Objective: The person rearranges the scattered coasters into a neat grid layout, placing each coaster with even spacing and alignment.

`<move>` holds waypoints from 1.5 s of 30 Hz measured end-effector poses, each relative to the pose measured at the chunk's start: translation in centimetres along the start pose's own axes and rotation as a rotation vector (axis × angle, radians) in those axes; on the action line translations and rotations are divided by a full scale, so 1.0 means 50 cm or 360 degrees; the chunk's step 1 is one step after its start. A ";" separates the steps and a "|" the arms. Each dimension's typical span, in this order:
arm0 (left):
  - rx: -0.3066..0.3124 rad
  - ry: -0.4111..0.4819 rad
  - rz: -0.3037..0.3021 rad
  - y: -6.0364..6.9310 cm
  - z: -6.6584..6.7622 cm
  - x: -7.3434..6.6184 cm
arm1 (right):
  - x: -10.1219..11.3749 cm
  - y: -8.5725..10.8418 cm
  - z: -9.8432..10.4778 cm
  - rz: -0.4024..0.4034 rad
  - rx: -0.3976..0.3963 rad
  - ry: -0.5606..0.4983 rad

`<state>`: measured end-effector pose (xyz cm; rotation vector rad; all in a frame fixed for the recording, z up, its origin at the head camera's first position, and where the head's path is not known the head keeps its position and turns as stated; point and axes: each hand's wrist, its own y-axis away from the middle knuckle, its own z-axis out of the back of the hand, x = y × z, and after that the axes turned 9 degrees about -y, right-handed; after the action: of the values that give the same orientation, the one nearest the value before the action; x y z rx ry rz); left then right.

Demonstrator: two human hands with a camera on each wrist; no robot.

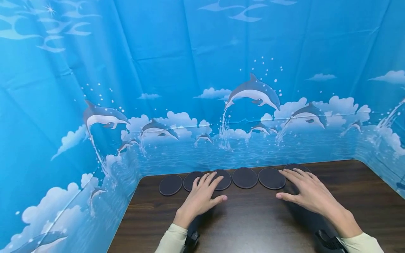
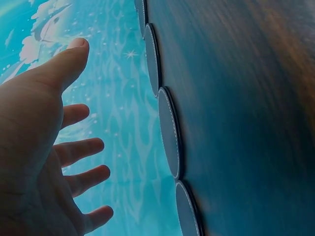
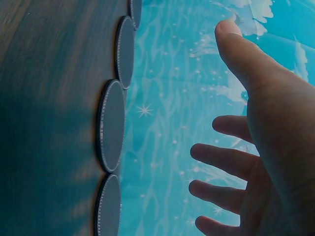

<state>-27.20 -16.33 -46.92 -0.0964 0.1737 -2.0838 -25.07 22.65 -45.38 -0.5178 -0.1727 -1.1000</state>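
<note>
Several round dark coasters with pale stitched rims lie in a row along the table's far edge. My left hand (image 1: 202,195) hovers above the table with spread fingers, in front of the second coaster (image 1: 191,180) and third coaster (image 1: 224,181) from the left, partly covering both. On the other side my right hand (image 1: 308,191) is also held up, fingers spread, near the fifth coaster (image 1: 271,178) and partly over the rightmost coaster (image 1: 295,167). Both wrist views show a gap between the hands and the coasters (image 2: 170,132) (image 3: 112,125). Neither hand holds anything.
The dark wood table (image 1: 246,221) has rounded far corners. Behind it and at both sides hangs a blue cloth (image 1: 177,70) printed with dolphins, clouds and water. The leftmost coaster (image 1: 171,185) and fourth coaster (image 1: 244,177) show whole. A black device (image 1: 329,240) sits under the right wrist.
</note>
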 end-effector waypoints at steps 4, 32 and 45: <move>-0.0004 0.0031 -0.0008 -0.016 -0.005 -0.005 | -0.003 -0.002 -0.010 0.0007 0.0007 0.0007; -0.0023 0.0053 0.0133 -0.087 -0.021 -0.019 | 0.007 -0.077 -0.048 0.0040 0.0087 -0.0052; 0.0019 0.0058 0.0193 -0.129 -0.047 -0.027 | 0.013 -0.107 -0.073 0.0038 0.0098 -0.0145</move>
<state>-32.41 -11.82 -48.18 -0.0394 0.1851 -1.9662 -29.94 18.49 -46.62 -0.5141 -0.2783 -1.0454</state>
